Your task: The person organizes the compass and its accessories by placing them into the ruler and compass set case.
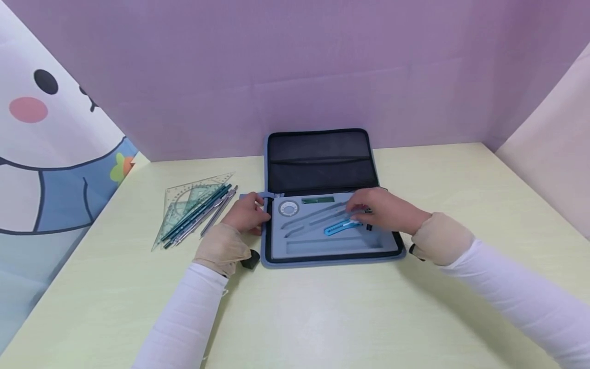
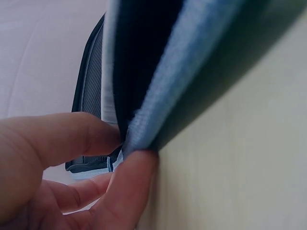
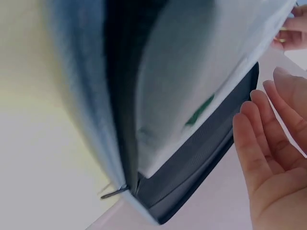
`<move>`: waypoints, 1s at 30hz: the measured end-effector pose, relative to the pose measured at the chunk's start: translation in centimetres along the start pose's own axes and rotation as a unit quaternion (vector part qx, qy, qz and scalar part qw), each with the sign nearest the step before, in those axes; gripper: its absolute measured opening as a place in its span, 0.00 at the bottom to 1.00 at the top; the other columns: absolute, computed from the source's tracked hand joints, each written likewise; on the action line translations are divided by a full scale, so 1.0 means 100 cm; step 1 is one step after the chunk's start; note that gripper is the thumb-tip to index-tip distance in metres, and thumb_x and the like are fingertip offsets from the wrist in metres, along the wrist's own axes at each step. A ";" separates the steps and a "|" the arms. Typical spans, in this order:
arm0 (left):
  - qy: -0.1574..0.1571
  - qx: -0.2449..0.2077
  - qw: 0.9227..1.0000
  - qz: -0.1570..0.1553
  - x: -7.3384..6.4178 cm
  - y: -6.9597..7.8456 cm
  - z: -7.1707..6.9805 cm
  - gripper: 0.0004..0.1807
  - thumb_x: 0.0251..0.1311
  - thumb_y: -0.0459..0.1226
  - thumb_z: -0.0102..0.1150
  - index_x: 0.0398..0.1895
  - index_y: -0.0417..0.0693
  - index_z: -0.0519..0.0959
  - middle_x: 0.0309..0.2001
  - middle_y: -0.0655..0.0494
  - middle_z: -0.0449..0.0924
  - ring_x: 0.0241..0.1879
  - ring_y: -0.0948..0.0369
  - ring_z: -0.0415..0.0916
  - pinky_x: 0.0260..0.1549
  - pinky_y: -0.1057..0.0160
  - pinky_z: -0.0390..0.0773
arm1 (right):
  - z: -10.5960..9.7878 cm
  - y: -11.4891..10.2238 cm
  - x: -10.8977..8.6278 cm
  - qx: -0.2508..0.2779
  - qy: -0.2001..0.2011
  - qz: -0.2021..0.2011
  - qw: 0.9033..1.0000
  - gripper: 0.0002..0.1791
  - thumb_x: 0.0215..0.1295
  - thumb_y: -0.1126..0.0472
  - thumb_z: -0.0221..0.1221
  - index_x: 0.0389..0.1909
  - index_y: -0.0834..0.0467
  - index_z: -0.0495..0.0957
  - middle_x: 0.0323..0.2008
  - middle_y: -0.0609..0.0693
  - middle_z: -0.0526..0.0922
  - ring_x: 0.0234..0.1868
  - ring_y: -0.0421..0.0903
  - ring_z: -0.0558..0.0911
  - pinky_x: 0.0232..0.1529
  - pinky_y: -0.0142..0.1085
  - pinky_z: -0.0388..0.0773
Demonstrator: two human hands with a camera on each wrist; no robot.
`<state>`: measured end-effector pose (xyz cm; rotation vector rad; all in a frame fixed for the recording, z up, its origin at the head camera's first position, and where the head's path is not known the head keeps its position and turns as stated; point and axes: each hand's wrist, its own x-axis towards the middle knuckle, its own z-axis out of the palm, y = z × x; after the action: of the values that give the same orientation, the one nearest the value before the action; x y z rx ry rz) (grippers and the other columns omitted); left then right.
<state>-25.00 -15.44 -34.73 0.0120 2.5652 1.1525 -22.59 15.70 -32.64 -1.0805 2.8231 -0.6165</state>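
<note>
A blue zip case point(image 1: 334, 263) lies open on the table, its black mesh lid point(image 1: 322, 148) raised at the back. Thumb and finger of my left hand point(image 1: 247, 212) pinch the case's left edge, seen close up in the left wrist view. My right hand point(image 1: 380, 207) hovers over the right part of the grey moulded tray point(image 1: 278, 250), fingers loosely bent and holding nothing in the right wrist view. Beside its fingertips a light blue utility knife point(image 1: 338, 227) rests in the tray. A round white dial point(image 1: 289, 208) and a small green piece point(image 1: 318, 200) sit in other recesses.
Left of the case, clear set squares point(image 1: 198, 184) and a protractor lie under several dark green pencils point(image 1: 195, 215) and silver compasses point(image 1: 220, 209). A purple cloth wall point(image 1: 322, 66) stands behind the pale table point(image 1: 313, 318).
</note>
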 end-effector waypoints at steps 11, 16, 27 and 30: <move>-0.002 -0.004 1.000 0.000 0.000 0.002 0.000 0.20 0.59 0.30 0.53 0.54 0.34 0.63 0.35 0.46 0.71 0.25 0.60 0.74 0.23 0.64 0.81 | -0.014 0.020 -0.021 -0.002 0.051 0.125 0.991 0.06 0.59 0.70 0.60 0.37 0.65 0.81 0.31 0.52 0.82 0.32 0.46 0.78 0.34 0.39 0.78; -0.001 0.002 1.000 -0.001 0.000 0.000 0.000 0.20 0.60 0.30 0.53 0.54 0.35 0.63 0.35 0.45 0.71 0.26 0.59 0.75 0.23 0.64 0.81 | -0.015 0.029 -0.029 -0.011 0.080 0.173 0.982 0.07 0.57 0.70 0.59 0.36 0.69 0.80 0.29 0.56 0.83 0.30 0.49 0.79 0.31 0.41 0.77; -0.002 0.007 1.000 0.009 -0.001 0.000 0.000 0.19 0.59 0.30 0.52 0.52 0.35 0.63 0.34 0.47 0.71 0.27 0.59 0.75 0.24 0.63 0.81 | -0.014 0.038 -0.029 0.141 0.004 0.286 0.948 0.20 0.61 0.65 0.57 0.50 0.75 0.70 0.43 0.68 0.77 0.26 0.44 0.82 0.31 0.37 0.82; -0.001 0.004 1.000 0.013 -0.002 0.000 0.000 0.18 0.59 0.30 0.52 0.52 0.34 0.63 0.34 0.47 0.71 0.27 0.58 0.76 0.24 0.63 0.81 | -0.012 0.041 -0.029 0.175 0.008 0.297 0.939 0.21 0.60 0.68 0.56 0.51 0.76 0.69 0.44 0.68 0.76 0.26 0.42 0.81 0.31 0.36 0.82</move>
<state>-24.85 -15.50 -34.68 0.0478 2.5740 1.1512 -23.19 20.77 -33.32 -0.1453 2.6806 -0.9882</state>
